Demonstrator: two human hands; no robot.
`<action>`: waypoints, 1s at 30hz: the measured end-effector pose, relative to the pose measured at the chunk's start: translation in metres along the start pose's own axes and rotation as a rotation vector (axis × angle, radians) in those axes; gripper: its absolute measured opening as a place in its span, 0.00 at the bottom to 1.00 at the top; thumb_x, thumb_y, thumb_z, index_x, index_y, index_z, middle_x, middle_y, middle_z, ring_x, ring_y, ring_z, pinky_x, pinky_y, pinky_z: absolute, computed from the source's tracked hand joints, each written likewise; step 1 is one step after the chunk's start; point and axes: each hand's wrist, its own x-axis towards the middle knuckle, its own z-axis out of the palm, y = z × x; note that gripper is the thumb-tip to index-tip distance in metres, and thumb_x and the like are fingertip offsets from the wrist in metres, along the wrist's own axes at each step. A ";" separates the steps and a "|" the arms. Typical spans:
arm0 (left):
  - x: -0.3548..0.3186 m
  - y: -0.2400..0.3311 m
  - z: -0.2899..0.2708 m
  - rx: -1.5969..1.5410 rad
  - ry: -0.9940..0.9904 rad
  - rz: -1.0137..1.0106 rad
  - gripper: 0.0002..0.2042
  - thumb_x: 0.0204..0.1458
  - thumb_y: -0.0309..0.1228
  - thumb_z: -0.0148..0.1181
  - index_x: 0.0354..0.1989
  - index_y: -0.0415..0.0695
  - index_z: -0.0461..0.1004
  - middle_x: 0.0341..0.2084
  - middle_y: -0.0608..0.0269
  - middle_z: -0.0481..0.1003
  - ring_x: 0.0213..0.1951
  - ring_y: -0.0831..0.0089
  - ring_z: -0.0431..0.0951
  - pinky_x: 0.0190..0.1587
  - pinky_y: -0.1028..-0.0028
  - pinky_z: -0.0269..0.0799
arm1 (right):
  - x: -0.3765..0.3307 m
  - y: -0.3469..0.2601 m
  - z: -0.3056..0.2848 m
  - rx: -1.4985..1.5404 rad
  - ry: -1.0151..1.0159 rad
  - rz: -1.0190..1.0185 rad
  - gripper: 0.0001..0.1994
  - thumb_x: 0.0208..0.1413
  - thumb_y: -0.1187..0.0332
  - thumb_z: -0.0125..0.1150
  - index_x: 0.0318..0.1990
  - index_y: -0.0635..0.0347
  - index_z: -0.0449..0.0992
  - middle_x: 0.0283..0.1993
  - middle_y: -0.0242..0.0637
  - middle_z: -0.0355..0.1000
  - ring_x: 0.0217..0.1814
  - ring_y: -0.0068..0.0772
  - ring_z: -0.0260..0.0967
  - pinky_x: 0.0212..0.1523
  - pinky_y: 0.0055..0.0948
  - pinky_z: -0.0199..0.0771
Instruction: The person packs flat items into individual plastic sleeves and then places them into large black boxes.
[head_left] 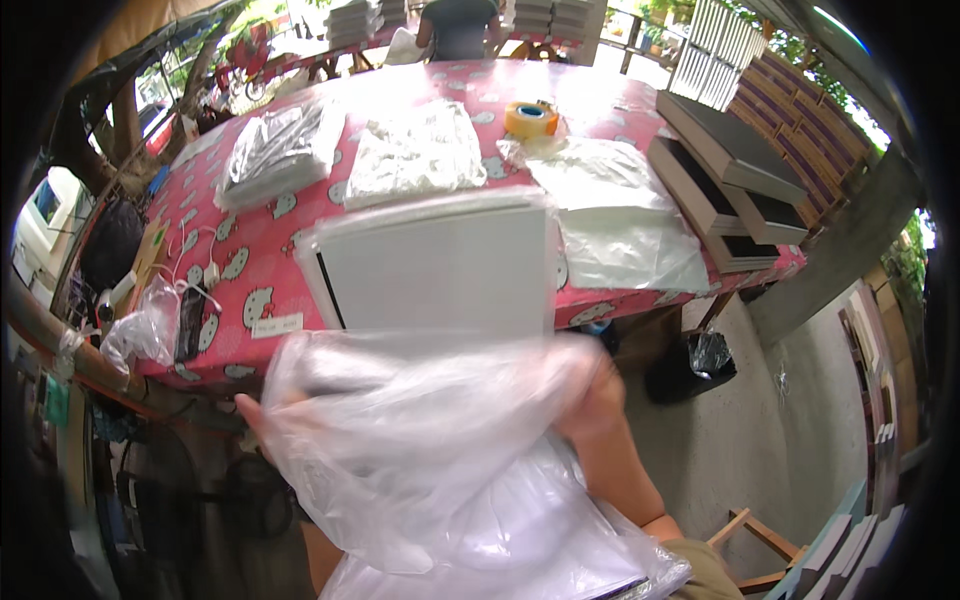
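Observation:
A clear plastic bag [420,440] is stretched between my two hands above my lap, blurred by motion. My left hand [262,415] grips its left side, with the thumb outside and the fingers mostly covered by film. At the right, my right hand [592,385] is closed on the bag's edge, smeared by movement. Just beyond the bag, a flat white panel [430,265] with a black strip along its left side lies on the table's near edge, in clear plastic. More plastic [560,545] with something white beneath it rests across my lap.
On the pink patterned table [240,300] lie plastic-wrapped stacks [280,150], folded bags [415,155], a plastic sheet [630,230], a tape roll [530,120] and grey-black boxes [735,170]. A black bin [690,368] stands right. Another person [460,28] is beyond the table.

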 end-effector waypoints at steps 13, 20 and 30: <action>0.001 -0.003 -0.069 -0.133 -0.035 0.246 0.21 0.49 0.45 0.50 0.45 0.41 0.68 0.19 0.67 0.70 0.17 0.82 0.63 0.21 0.84 0.61 | -0.003 0.000 -0.015 -0.349 -0.787 0.688 0.16 0.43 0.71 0.63 0.41 0.66 0.71 0.34 0.41 0.71 0.34 0.27 0.67 0.37 0.26 0.67; 0.015 0.009 -0.023 0.333 -0.215 0.121 0.22 0.34 0.27 0.59 0.41 0.34 0.67 0.30 0.55 0.72 0.25 0.71 0.72 0.30 0.74 0.70 | 0.011 -0.054 -0.019 -0.249 0.302 0.304 0.16 0.49 0.68 0.48 0.44 0.68 0.66 0.39 0.40 0.68 0.40 0.30 0.67 0.39 0.29 0.69; 0.117 0.015 0.033 1.692 0.166 0.993 0.20 0.35 0.20 0.57 0.42 0.44 0.72 0.23 0.64 0.66 0.25 0.77 0.65 0.27 0.79 0.61 | 0.102 -0.035 -0.049 -1.856 0.374 -0.171 0.17 0.44 0.74 0.53 0.45 0.64 0.67 0.19 0.36 0.60 0.20 0.23 0.56 0.24 0.22 0.61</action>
